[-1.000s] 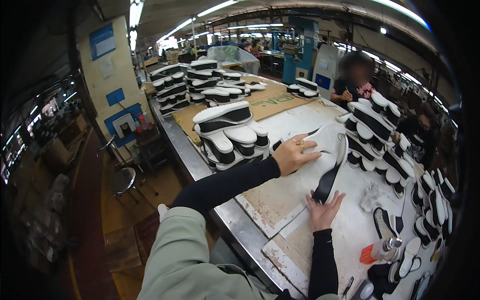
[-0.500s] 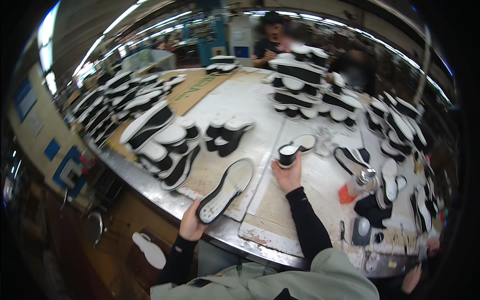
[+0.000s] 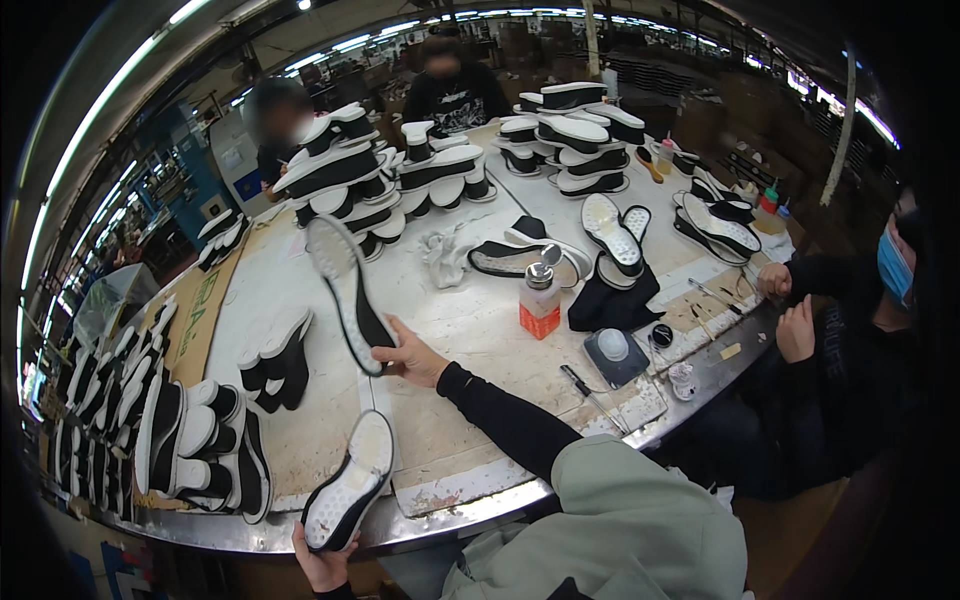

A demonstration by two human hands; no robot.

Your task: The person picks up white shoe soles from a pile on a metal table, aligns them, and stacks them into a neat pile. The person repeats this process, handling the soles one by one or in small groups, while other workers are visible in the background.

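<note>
My left hand (image 3: 322,566) is closed round the near end of a black-and-white shoe sole (image 3: 352,482). That sole is tilted over the table's front edge, its pale dimpled face upward. Farther forward, my right hand (image 3: 418,358) grips the near end of a second shoe sole (image 3: 345,290), with the thumb on its pale face and a black side wall along its right edge. This second one is held above the table, its far end slightly blurred and close to the stacked soles (image 3: 340,175). The two held soles are apart from each other.
On the table (image 3: 480,400) stand a pump bottle with red liquid (image 3: 540,305), a black cloth (image 3: 612,297) and a grey dish (image 3: 617,355). Stacks of soles (image 3: 205,440) line the left. At the right sits a masked co-worker, hands (image 3: 790,315) at the edge; two people stand across.
The view has swung to the right. The sole in my right hand has been turned so its pale dimpled face shows, lengthwise. My left hand keeps its hold on the other sole.
</note>
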